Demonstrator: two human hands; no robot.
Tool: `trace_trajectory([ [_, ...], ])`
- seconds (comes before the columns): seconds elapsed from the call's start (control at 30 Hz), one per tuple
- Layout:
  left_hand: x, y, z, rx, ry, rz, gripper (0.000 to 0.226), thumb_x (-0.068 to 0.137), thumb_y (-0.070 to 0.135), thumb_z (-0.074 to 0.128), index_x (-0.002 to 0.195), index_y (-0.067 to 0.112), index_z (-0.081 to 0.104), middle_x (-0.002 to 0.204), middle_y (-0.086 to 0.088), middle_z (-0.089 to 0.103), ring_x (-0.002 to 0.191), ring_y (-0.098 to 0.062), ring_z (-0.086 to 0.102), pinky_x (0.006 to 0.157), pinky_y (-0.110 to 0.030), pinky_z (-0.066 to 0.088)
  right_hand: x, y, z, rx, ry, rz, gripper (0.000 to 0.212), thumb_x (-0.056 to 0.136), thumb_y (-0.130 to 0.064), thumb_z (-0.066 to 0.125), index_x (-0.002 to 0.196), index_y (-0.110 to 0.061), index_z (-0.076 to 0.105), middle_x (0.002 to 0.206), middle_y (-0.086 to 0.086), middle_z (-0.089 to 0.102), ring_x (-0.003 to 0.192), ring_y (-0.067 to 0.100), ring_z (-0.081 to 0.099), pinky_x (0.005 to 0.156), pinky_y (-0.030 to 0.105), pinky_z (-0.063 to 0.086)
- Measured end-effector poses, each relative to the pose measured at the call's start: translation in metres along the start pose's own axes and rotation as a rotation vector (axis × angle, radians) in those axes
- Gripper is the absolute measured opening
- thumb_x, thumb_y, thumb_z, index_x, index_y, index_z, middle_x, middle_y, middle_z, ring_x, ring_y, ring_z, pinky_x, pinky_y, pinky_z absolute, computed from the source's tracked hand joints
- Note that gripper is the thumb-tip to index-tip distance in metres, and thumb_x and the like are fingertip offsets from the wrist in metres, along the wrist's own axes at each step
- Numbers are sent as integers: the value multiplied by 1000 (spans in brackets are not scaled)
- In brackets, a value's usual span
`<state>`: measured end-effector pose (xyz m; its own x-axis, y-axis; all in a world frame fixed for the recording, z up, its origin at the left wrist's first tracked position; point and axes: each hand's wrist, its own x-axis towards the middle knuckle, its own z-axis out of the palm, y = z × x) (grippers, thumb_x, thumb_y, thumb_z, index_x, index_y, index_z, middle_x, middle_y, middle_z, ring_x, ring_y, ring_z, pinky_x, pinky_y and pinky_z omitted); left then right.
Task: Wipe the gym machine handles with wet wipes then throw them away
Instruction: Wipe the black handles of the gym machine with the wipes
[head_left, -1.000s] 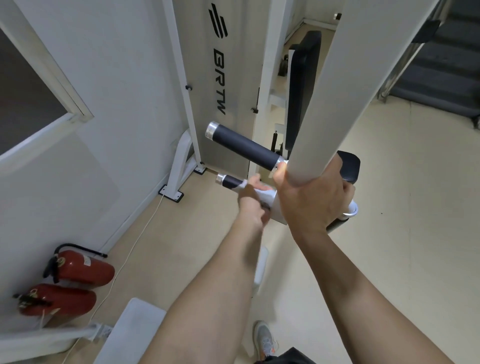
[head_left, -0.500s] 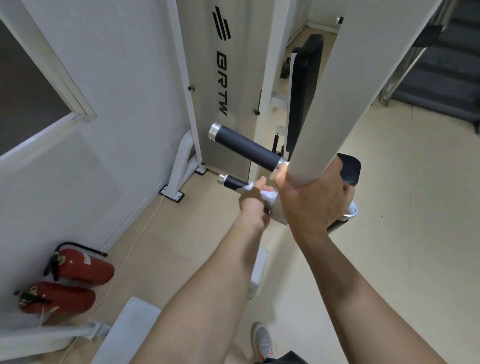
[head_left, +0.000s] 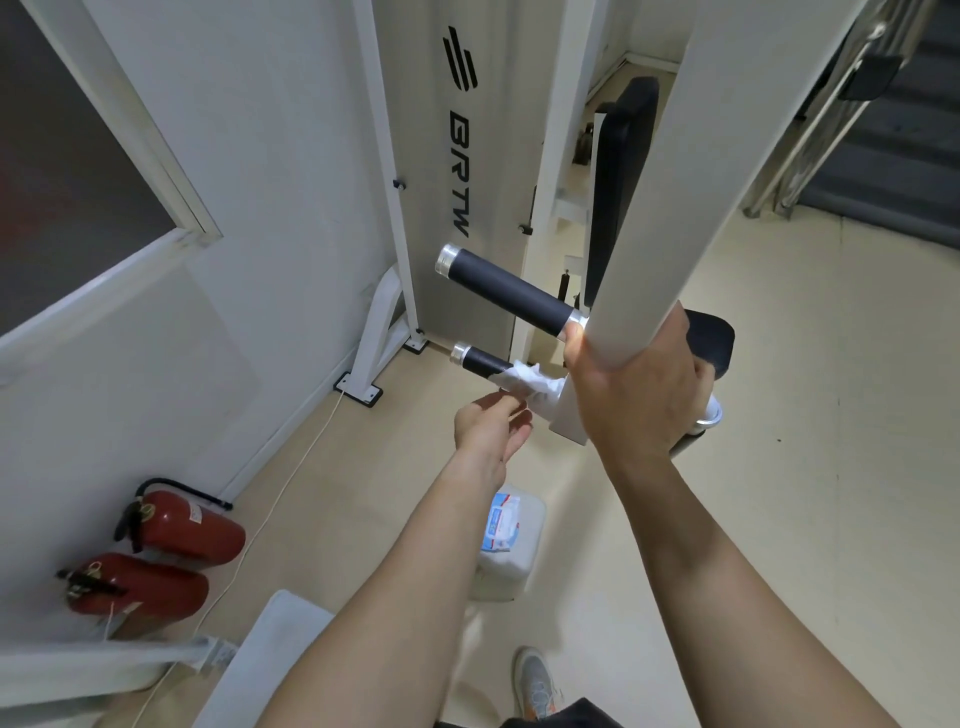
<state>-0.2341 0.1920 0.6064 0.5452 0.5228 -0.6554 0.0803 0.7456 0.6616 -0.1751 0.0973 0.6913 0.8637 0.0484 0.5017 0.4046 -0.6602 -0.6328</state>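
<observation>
Left hand (head_left: 491, 431) is off the grip, fingers loose and slightly spread, palm turned up, just under the wet wipe (head_left: 527, 379). Cannot tell whether a fingertip touches the wipe's lower fold. The wipe lies bunched over the inner end of the lower handle (head_left: 478, 361), against the white bracket. The outer end of that handle, up to the metal cap, is bare. Right hand (head_left: 639, 384) is curled round the white post (head_left: 727, 156), just beside the base of the upper handle (head_left: 506, 291). A pack of wipes (head_left: 511, 535) lies on the floor (head_left: 779, 467) below the left forearm.

Risks (judgement):
- The wipe seems held only by its own drape and dampness. A nudge from the left hand could slide it off onto the floor, and a dirtied wipe means taking a fresh one.
- The wipe is crumpled, not flat, so a regrip may cover only a narrow band and miss the outer end.
- The upper handle carries no wipe. Cannot tell whether it has been wiped, so it could get skipped.

Change from 0.5 s ago:
- The left hand was curled round the lower handle over the wipe. It has let go and dropped just below.
- The wipe stays at the same inner end.
- The right hand keeps its hold on the post.
- More of the pack now shows.
</observation>
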Motion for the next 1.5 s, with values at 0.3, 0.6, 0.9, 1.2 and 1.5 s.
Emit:
trace_trajectory([
  [0.3,-2,-10,6,151,67,22,8,88,-8,68,91,-3,73,88,-17,72,57,-16,64,56,-17,58,-5,0,-5,10,4,-12,54,73,-60,66,107,-20,52,83,-17,46,78,20,59,80,23,23],
  [0.6,-30,25,-40,366,-307,185,12,93,10,70,82,10,64,61,2,58,55,-9,52,58,-16,50,-6,1,-4,-3,32,-24,54,74,-61,65,108,-20,52,84,-16,48,80,22,61,80,23,24],
  [0.9,-80,95,-69,259,-461,330,24,75,25,71,90,10,60,88,-12,56,84,-26,54,80,-37,45,-31,2,-8,185,311,-264,55,77,-31,79,115,-5,48,109,20,58,105,34,52,92,46,43],
  [1.2,-95,110,-67,301,-458,576,9,83,20,71,74,21,69,78,-1,67,75,-14,63,74,-23,51,-54,-76,-30,731,-742,305,25,97,-40,54,98,-22,70,83,-9,71,76,7,65,73,28,50],
  [1.5,-106,119,-90,311,-314,825,14,88,2,72,87,16,75,80,10,74,75,-4,66,67,-16,51,-42,-97,-39,947,-885,392,4,97,-10,63,95,-7,63,82,6,68,82,23,66,79,34,59],
])
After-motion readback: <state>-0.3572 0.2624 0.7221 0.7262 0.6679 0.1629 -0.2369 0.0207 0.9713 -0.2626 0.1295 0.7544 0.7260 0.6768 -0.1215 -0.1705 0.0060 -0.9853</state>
